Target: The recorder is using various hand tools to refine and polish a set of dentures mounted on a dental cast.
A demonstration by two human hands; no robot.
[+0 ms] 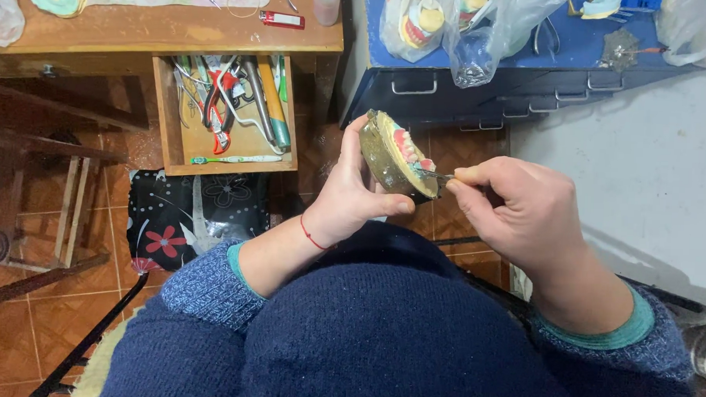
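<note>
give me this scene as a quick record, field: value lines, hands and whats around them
left hand: left hand grips a brass-coloured dental flask holding a denture with pink gum and white teeth
right hand: right hand pinches a thin metal tool, its tip at the teeth
wrist: red string bracelet on the left wrist
clothing: dark blue knit sweater
open drawer: wooden drawer with pliers and hand tools
desk: wooden desk with a red lighter
cabinet: blue cabinet with plastic bags on top
floor: brown tiles
</note>
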